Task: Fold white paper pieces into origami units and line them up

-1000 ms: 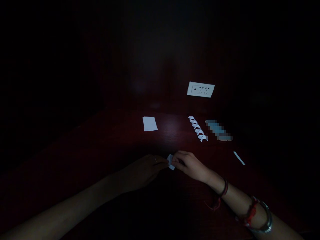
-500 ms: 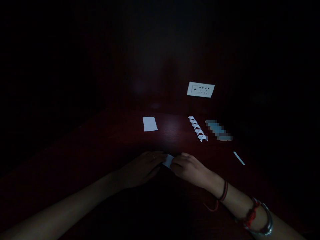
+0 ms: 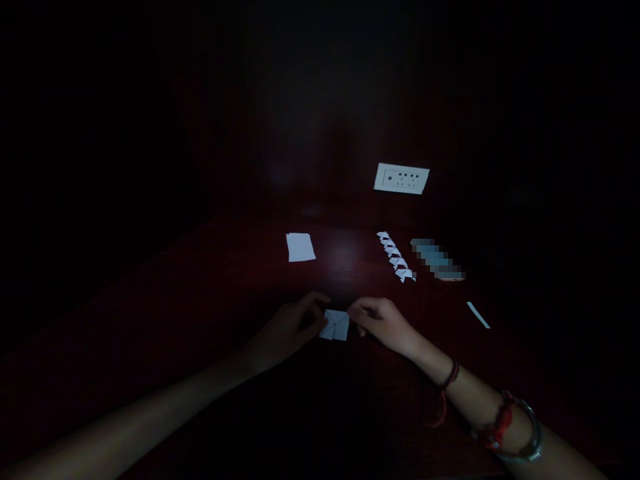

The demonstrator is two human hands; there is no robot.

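Observation:
A small white folded paper [image 3: 336, 325], roughly square with crease lines meeting near its middle, lies between my hands close to the dark red tabletop. My left hand [image 3: 295, 325] has its thumb on the paper's left edge, while its index finger arches above, apart from the paper. The fingers beneath that thumb are hard to see in the dark. At the upper right corner, my right hand [image 3: 383, 321] pinches the paper between thumb and index finger. A red cord and a silver bracelet circle the right wrist and forearm.
Several white sheets [image 3: 301, 247] lie stacked farther back. A row of folded white paper pieces [image 3: 394, 253] runs beside a blurred phone [image 3: 437, 260]. A thin paper strip [image 3: 479, 315] lies at the right. The back wall carries a white socket plate [image 3: 401, 179].
The folded paper has turned and now shows a creased face. My left fingers have lifted off it and spread; my right hand has shifted to its upper right corner.

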